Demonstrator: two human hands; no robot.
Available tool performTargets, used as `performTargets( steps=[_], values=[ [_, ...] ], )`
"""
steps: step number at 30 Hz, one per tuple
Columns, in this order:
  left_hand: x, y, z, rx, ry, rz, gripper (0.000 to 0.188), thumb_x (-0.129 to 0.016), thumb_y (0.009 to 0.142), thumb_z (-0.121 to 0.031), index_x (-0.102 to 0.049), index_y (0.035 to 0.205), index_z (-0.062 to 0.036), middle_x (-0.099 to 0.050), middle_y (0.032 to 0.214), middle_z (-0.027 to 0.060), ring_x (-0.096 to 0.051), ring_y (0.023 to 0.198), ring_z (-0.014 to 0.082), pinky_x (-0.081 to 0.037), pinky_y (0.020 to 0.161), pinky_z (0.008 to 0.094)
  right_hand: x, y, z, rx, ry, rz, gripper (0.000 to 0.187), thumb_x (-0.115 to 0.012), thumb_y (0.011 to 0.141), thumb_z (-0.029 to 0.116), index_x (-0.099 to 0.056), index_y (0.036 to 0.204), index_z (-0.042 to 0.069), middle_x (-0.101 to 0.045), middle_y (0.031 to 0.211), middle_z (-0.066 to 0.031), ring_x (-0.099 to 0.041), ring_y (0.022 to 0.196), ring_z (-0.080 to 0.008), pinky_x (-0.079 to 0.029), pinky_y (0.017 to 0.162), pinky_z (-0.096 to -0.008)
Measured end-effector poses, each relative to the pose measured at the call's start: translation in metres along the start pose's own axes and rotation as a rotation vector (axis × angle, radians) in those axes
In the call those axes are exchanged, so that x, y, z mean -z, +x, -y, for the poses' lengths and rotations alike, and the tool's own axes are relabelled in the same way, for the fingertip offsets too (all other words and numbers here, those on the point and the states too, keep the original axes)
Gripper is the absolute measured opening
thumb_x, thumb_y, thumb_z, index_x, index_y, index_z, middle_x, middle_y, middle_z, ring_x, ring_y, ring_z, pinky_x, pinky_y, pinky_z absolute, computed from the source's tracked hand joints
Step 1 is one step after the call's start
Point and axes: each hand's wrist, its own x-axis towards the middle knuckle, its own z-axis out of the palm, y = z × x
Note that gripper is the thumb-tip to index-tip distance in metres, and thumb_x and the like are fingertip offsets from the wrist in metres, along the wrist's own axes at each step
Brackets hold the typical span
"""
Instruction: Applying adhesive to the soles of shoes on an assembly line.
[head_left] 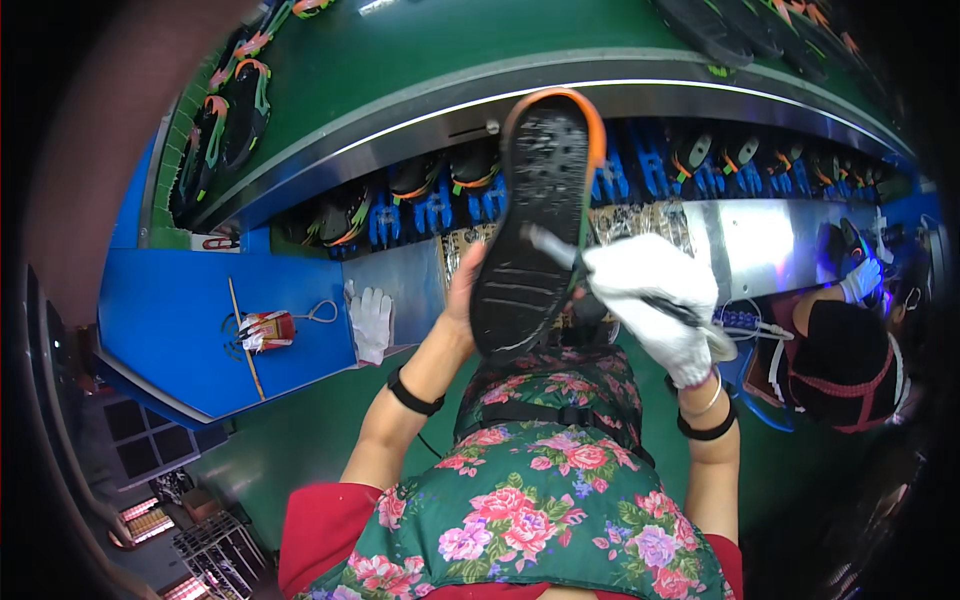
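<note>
A black shoe (535, 215) with an orange rim is held upright in front of me, its studded sole facing the camera. My bare left hand (465, 290) grips it from behind at the lower left edge. My right hand (655, 300), in a white cotton glove, holds a small brush (548, 246) whose tip touches the middle of the sole. My green floral apron (540, 480) fills the lower middle of the view.
A green conveyor belt (420, 70) carries black shoes (232, 120) with orange and green trim. Below it runs a row of shoes on blue holders (440, 205). A blue table (180, 310) holds a spare white glove (372, 322) and a small red tin (268, 330). Another person (845, 360) sits at right.
</note>
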Motion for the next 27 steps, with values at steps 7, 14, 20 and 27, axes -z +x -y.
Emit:
performTargets(
  steps=[7, 14, 20, 27],
  values=[
    [-0.095, 0.003, -0.146, -0.08, 0.778, 0.581, 0.12, -0.076, 0.08, -0.066, -0.018, 0.159, 0.0036, -0.021, 0.158, 0.0382, -0.05, 0.131, 0.0528, -0.054, 0.101, 0.0584, -0.002, -0.027, -0.026, -0.464, 0.62, -0.427, 0.019, -0.072, 0.077, -0.013, -0.074, 0.095, -0.006, -0.074, 0.109, -0.0237, -0.073, 0.096, -0.0275, -0.061, 0.082, -0.0337],
    [-0.11, 0.021, -0.212, -0.743, -0.102, 0.211, 0.109, -0.037, 0.099, -0.074, -0.001, 0.159, 0.0094, -0.01, 0.168, 0.0278, -0.022, 0.154, 0.0412, -0.023, 0.127, 0.0535, -0.029, -0.06, -0.049, -0.648, 0.604, -0.346, 0.025, -0.074, 0.079, -0.01, -0.077, 0.103, -0.006, -0.077, 0.105, -0.0187, -0.074, 0.096, -0.0222, -0.06, 0.086, -0.0324],
    [-0.093, 0.123, -0.113, -0.93, 0.956, -0.091, 0.06, -0.054, 0.105, -0.032, -0.046, 0.146, 0.0098, -0.053, 0.144, 0.0287, -0.056, 0.132, 0.0351, -0.049, 0.109, 0.0433, -0.02, -0.094, -0.05, -0.704, 0.658, -0.497, 0.021, -0.073, 0.081, -0.01, -0.077, 0.102, -0.006, -0.076, 0.107, -0.0207, -0.074, 0.09, -0.0224, -0.06, 0.082, -0.0314],
    [-0.118, 0.286, 0.013, -0.808, 2.116, 0.111, 0.069, -0.08, 0.088, -0.017, -0.052, 0.151, -0.0111, -0.066, 0.13, 0.0151, -0.069, 0.087, 0.0169, -0.057, 0.08, 0.0299, -0.022, -0.113, -0.055, -0.698, 0.703, -0.646, 0.023, -0.074, 0.083, -0.007, -0.076, 0.106, -0.005, -0.077, 0.105, -0.0186, -0.073, 0.086, -0.0193, -0.059, 0.077, -0.0288]
  ],
)
